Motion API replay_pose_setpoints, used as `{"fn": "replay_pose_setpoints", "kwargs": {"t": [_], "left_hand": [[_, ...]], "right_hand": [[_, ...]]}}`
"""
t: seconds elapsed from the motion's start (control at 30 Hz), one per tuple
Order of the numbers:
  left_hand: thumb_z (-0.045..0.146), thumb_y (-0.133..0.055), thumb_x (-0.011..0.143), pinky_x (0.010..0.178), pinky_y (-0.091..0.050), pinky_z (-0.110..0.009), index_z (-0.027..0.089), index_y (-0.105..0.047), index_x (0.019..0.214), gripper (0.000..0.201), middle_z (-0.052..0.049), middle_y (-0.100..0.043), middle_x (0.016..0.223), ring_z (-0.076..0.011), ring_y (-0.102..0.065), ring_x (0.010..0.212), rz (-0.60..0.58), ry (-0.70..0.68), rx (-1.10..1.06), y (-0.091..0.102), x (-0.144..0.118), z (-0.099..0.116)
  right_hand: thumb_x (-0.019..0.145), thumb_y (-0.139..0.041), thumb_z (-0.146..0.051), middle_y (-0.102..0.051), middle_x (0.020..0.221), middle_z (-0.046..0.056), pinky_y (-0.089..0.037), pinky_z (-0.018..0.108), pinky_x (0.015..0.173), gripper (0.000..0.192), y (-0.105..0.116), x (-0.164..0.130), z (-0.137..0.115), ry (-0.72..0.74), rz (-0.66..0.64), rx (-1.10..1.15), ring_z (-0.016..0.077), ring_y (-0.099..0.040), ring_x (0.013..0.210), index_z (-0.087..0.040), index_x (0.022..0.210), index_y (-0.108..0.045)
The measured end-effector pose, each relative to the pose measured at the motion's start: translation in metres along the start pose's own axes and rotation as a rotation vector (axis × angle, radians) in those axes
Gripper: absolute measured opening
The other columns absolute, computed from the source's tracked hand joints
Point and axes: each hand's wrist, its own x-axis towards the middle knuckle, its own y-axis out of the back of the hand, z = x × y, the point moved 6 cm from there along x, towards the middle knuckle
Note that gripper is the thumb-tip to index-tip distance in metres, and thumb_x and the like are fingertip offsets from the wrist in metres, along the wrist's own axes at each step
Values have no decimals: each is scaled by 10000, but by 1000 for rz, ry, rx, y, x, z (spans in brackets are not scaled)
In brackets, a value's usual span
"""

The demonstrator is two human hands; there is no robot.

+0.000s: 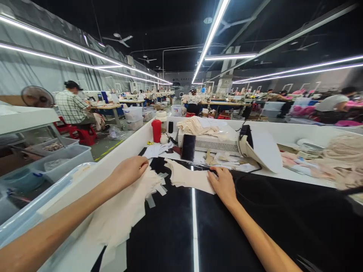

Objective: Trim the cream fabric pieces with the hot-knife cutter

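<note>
- Left hand [129, 172], centre-left of the frame: fingers drawn together, pinching the upper edge of a pale fabric piece [124, 211] that trails toward the lower left over the surface edge.
- Right hand [224, 185], centre of the frame: laid palm-down, fingers spread lightly, pressing the right end of a second cream fabric piece [188, 177].
- Both pieces lie on a glossy black surface [255, 226] that fills the lower half of the frame; a ceiling light reflects in it as a white line.
- Small grey offcuts [159, 189] lie between the two pieces, beside the left hand.
- Just above the hands: a dark phone [188, 147] stands upright against a white machine [215, 143] carrying folded cream cloth [195, 126].
- A red cup [156, 130] stands up and left of the phone, near the white wall of the bench.
- Right edge: heap of beige garments [343, 158].
- Left edge: clear plastic bins [59, 158].
- Upper left: a person in a checked shirt [70, 107], seated on a red stool, well apart.
</note>
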Motion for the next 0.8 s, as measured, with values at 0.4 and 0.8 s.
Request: {"fn": "replay_pose_setpoints", "kwargs": {"t": [0.4, 0.8], "left_hand": [[412, -417, 958, 653, -333, -325, 222, -544, 773, 294, -50, -685, 842, -243, -606, 771, 10, 180, -78, -31, -79, -53], [386, -574, 897, 667, -359, -302, 219, -632, 797, 204, 17, -649, 743, -208, -589, 731, 148, 186, -302, -13, -83, -57]], "right_hand": [[909, -460, -448, -636, 1094, 135, -523, 457, 883, 410, -7, 3, 8, 84, -14, 81, 273, -653, 887, -178, 1100, -701], [835, -504, -449, -632, 1020, 139, -481, 535, 933, 388, -5, 7, 9, 30, -28, 238, 273, -618, 820, -174, 1009, -713]]}}
